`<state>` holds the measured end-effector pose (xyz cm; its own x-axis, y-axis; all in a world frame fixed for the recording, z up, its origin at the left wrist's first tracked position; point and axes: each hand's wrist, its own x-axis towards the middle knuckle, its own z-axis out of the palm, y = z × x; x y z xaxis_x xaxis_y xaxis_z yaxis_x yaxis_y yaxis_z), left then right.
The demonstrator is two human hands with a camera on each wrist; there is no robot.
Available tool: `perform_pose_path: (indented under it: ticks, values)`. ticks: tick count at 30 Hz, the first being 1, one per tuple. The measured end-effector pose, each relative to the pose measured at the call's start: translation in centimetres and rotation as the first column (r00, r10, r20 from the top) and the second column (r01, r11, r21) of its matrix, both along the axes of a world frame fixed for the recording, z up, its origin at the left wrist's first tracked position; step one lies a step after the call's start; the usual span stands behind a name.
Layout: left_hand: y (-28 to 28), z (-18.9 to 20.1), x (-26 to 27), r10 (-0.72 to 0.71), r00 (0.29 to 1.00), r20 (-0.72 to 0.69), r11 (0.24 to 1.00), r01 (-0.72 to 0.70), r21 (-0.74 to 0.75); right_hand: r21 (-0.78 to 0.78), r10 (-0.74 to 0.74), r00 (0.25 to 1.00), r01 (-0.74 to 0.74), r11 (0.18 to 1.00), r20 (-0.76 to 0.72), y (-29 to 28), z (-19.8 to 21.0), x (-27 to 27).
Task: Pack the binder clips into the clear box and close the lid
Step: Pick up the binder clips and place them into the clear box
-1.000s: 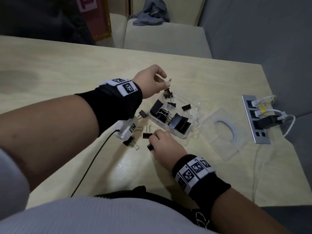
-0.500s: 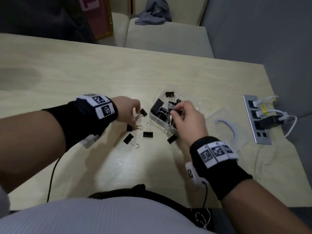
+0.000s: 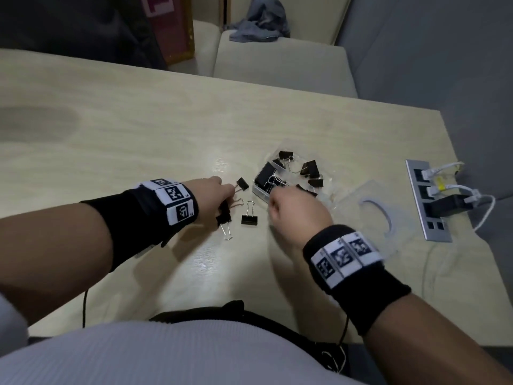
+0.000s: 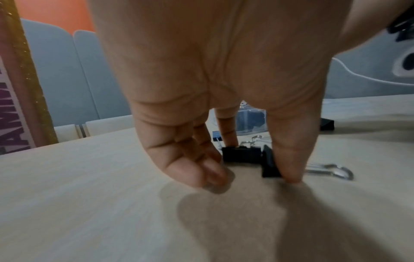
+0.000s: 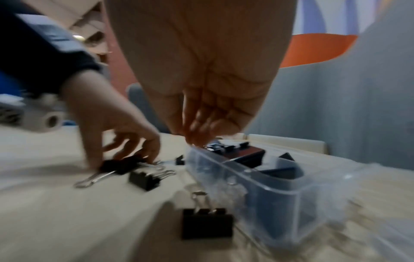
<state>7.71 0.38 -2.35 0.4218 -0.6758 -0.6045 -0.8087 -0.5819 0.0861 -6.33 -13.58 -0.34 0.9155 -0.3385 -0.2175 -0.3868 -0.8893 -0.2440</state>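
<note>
Left hand [image 3: 211, 198] fingers [image 4: 289, 159] pinch 2 binder clips [image 4: 243, 155] against the table [image 3: 138, 140]. Right hand [image 3: 295, 215] fingers are bunched over the clear box [image 5: 280, 191] near rim; grasp cannot be determined. Lid [image 3: 372, 218] lies beyond the box, right of those fingers.

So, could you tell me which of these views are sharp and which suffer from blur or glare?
Head view: mostly sharp, slight motion blur on the right hand, soft glare on the table. Left wrist view: the left hand fills the frame, fairly crisp, with its shadow below. Right wrist view: heavily motion-blurred, the clear box smeared at its near end.
</note>
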Motion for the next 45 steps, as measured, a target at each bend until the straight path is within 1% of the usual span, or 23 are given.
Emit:
perform_pose_path:
  ticks: [2, 3, 5, 7, 10, 13, 16, 19, 21, 22, 24, 26, 28, 30, 31, 32, 33, 35, 36, 38, 41, 43, 45]
  values:
    - [0.0, -0.1, 0.1, 0.009, 1.000, -0.002, 1.000, -0.009, -0.018, -0.124, 0.019, 0.977, -0.046, 0.991, -0.213, 1.4, -0.5, -0.8]
    - [0.0, -0.2, 0.1, 0.010, 1.000, -0.002, 1.000, -0.010, -0.018, -0.141, 0.003, 0.958, -0.046, 0.989, -0.286, 1.8, -0.7, -1.3]
    - [-0.1, -0.3, 0.0, 0.004, 1.000, 0.002, 1.000, -0.004, -0.006, -0.133, -0.020, 0.936, -0.029, 0.991, -0.353, 2.5, -1.2, -2.1]
    - [-0.2, -0.4, -0.1, -0.001, 1.000, 0.014, 1.000, 0.001, -0.002, -0.132, -0.030, 0.928, -0.020, 0.991, -0.372, 3.0, -1.6, -2.6]
    - [-0.3, -0.4, -0.1, -0.012, 1.000, 0.025, 1.000, 0.012, 0.001, -0.142, -0.022, 0.934, -0.031, 0.989, -0.357, 3.1, -2.3, -3.0]
    - [-0.6, 0.1, 0.1, -0.023, 0.999, 0.039, 0.999, 0.024, -0.023, -0.090, -0.012, 0.940, -0.019, 0.996, -0.341, 2.6, -2.5, -3.1]
    - [-1.1, 1.0, 0.6, 0.012, 0.999, 0.035, 0.997, -0.009, -0.070, -0.044, -0.016, 0.944, 0.001, 0.999, -0.329, 2.0, -2.4, -3.2]
    - [-2.0, 2.4, 1.4, 0.044, 0.999, -0.028, 0.991, -0.047, -0.125, -0.020, 0.003, 0.964, -0.008, 1.000, -0.266, 1.6, -2.4, -3.2]
    - [-2.8, 3.2, 1.8, 0.065, 0.993, -0.099, 0.978, -0.083, -0.190, 0.016, -0.003, 0.979, 0.006, 1.000, -0.203, 1.3, -2.1, -3.1]
    - [-3.4, 3.7, 1.9, 0.079, 0.988, -0.136, 0.968, -0.109, -0.226, 0.048, -0.033, 0.987, 0.041, 0.998, -0.160, 1.0, -1.8, -3.0]
    - [-4.6, 4.3, 2.0, 0.097, 0.978, -0.184, 0.942, -0.150, -0.299, 0.135, -0.143, 0.989, 0.146, 0.980, -0.034, 0.2, -1.2, -2.7]
    - [-5.8, 4.6, 2.0, 0.104, 0.973, -0.206, 0.909, -0.177, -0.377, 0.226, -0.288, 0.947, 0.252, 0.941, 0.142, -1.0, -0.5, -2.3]
    - [-7.1, 4.7, 1.6, 0.101, 0.971, -0.218, 0.871, -0.192, -0.451, 0.303, -0.424, 0.866, 0.343, 0.889, 0.266, -2.5, 0.2, -1.7]
    - [-8.5, 4.6, 1.2, 0.110, 0.970, -0.217, 0.826, -0.210, -0.523, 0.345, -0.516, 0.793, 0.409, 0.845, 0.324, -4.2, 0.8, -1.1]
    - [-9.2, 4.6, 1.0, 0.127, 0.965, -0.227, 0.805, -0.234, -0.545, 0.347, -0.534, 0.776, 0.426, 0.836, 0.335, -5.0, 0.9, -0.9]
    - [-9.8, 4.4, 0.8, 0.147, 0.958, -0.246, 0.790, -0.263, -0.553, 0.339, -0.537, 0.777, 0.434, 0.835, 0.328, -5.5, 1.0, -0.7]
    - [-10.3, 4.3, 0.8, 0.163, 0.951, -0.263, 0.787, -0.286, -0.547, 0.323, -0.531, 0.792, 0.439, 0.838, 0.301, -6.0, 1.0, -0.6]
    - [-10.6, 3.8, 1.1, 0.187, 0.945, -0.269, 0.811, -0.303, -0.501, 0.274, -0.501, 0.836, 0.440, 0.855, 0.222, -6.1, 0.8, -0.6]
    - [-10.4, 3.5, 1.4, 0.194, 0.946, -0.258, 0.823, -0.300, -0.482, 0.246, -0.475, 0.855, 0.424, 0.872, 0.209, -5.8, 0.7, -0.7]
    - [-9.5, 2.8, 1.9, 0.197, 0.958, -0.207, 0.840, -0.274, -0.469, 0.193, -0.383, 0.888, 0.342, 0.920, 0.253, -4.6, 0.4, -1.1]
    - [-7.1, 1.6, 2.6, 0.201, 0.975, -0.098, 0.870, -0.224, -0.440, 0.165, -0.134, 0.951, 0.090, 0.982, 0.280, -1.7, -0.8, -1.7]
    - [-5.2, 0.8, 2.8, 0.203, 0.978, -0.046, 0.897, -0.205, -0.392, 0.158, 0.074, 0.977, -0.107, 0.982, 0.202, 0.2, -2.0, -1.8]
    - [-3.6, 0.1, 2.6, 0.152, 0.988, 0.008, 0.935, -0.141, -0.324, 0.127, 0.228, 0.971, -0.236, 0.963, 0.076, 1.6, -3.4, -1.9]
